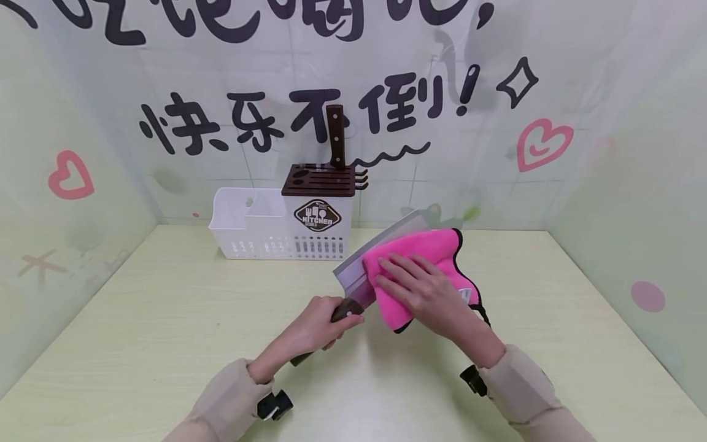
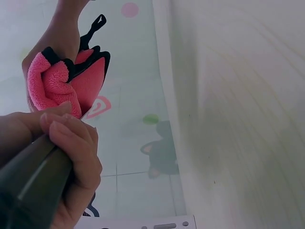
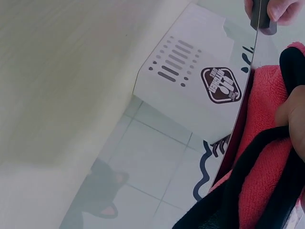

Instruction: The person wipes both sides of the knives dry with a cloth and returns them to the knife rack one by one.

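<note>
A wide-bladed cleaver (image 1: 381, 241) is held above the table, its blade tilted up to the right. My left hand (image 1: 316, 323) grips its dark handle (image 1: 346, 309), fingers wrapped round it, also in the left wrist view. On the blade's face lies a pink towel (image 1: 397, 307) with black edging and a black loop, covering much of the blade. My right hand (image 1: 422, 294) holds the towel against the blade, fingers spread over it; the thumb is hidden in the head view. In the right wrist view the towel (image 3: 264, 90) bunches beside the blade's thin edge.
Behind the cleaver, against the back wall, stands a white utensil caddy (image 1: 248, 236) with a brown slotted knife block top (image 1: 317, 181). A brown-handled knife (image 1: 335, 135) stands upright in it. The pale wooden table (image 1: 166, 344) is bounded by printed walls on three sides.
</note>
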Demonstrator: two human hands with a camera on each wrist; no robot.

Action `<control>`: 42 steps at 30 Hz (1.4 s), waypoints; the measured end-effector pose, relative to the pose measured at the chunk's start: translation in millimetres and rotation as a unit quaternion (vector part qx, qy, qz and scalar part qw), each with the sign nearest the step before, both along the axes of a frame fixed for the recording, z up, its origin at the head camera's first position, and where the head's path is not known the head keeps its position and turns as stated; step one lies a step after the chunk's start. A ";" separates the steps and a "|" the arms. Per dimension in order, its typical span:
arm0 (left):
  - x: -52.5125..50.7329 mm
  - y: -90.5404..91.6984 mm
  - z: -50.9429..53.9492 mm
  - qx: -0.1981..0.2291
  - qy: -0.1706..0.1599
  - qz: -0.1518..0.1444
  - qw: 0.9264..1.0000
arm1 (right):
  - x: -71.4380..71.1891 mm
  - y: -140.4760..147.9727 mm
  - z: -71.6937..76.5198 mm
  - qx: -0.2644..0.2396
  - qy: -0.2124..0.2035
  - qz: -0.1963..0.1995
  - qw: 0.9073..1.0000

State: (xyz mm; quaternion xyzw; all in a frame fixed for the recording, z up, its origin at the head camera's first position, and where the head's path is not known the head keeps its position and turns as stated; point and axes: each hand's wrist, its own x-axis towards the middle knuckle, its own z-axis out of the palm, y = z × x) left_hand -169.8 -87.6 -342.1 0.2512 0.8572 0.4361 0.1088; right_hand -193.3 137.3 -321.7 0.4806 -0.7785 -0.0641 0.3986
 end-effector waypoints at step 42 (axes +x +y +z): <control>1.0 -4.3 -2.5 -0.001 0.006 -0.001 1.000 | -20.2 27.6 1.3 -0.102 -0.065 -0.043 0.992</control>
